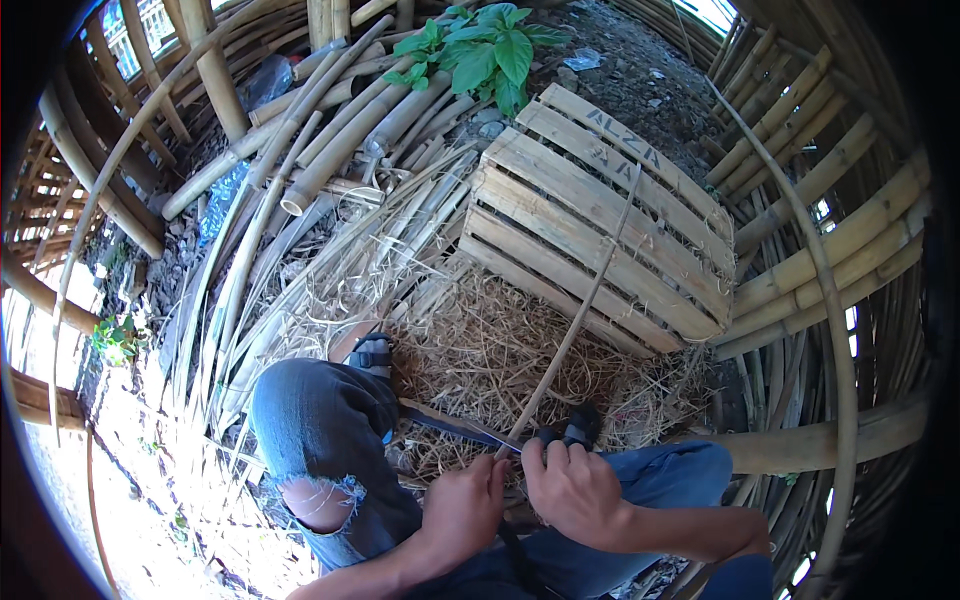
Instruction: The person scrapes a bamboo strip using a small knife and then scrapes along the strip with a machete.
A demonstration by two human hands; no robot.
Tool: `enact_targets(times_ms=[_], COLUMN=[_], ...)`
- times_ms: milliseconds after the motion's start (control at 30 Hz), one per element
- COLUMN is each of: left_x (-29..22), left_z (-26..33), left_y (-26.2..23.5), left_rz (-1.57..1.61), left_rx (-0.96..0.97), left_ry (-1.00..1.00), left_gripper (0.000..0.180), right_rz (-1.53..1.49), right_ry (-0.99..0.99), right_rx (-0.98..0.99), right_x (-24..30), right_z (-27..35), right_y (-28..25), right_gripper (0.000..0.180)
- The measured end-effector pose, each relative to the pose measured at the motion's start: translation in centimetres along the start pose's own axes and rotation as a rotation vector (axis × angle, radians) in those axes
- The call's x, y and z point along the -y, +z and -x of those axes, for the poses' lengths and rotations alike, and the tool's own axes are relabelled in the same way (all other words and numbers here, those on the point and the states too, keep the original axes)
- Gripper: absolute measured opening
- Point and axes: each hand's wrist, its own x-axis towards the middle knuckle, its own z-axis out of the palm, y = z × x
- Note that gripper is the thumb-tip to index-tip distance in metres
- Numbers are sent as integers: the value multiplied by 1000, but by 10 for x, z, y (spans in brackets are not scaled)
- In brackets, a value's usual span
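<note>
The left hand [462,508] is closed around the handle of a dark knife [455,425], its blade lying across toward the left knee. Just beside it, the right hand [572,487] is clamped on the lower end of a thin bamboo strip [580,310], which slants up over a wooden pallet [600,215]. Dry shavings [480,350] cover the ground between 2 sandalled feet; bamboo poles [340,130] lie beyond.

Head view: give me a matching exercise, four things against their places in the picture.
Things:
1. wooden pallet
2. green leafy plant
3. thin bamboo strip
4. torn jeans knee

Places:
A. top centre, on the soil
B. lower left, beside the left hand
C. running from both hands up across the pallet
D. centre right, lying on the ground

Pairs: 1-D, 2-A, 3-C, 4-B
</note>
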Motion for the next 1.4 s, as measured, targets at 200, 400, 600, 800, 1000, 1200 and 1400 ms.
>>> enact_targets(times_ms=[200, 400, 600, 800, 1000, 1200, 1400], left_x=[0, 10, 3, 3, 3, 3, 2], left_z=[4, 6, 4, 5, 7, 8, 6], left_y=[8, 15, 13, 16, 9, 10, 13], left_rz=[-191, -288, -234, -197, -164, -184, -207], left_rx=[-15, -44, 10, 16, 3, -8, 0], left_ry=[17, 50, -8, 4, 21, 22, -2], left_gripper=[23, 23, 25, 23, 22, 22, 24], right_rz=[268, 342, 444, 702, 515, 343, 291], right_ry=[-146, -245, -266, -165, 40, -165, -312], right_rx=[109, 142, 160, 127, 240, 211, 219], right_x=[-7, -13, -29, -60, -123, -30, -22], right_z=[-9, -16, -21, -27, -45, -16, -18], right_y=[0, 5, -1, 9, 3, -15, -15], right_gripper=[9, 8, 7, 5, 8, 11, 12])
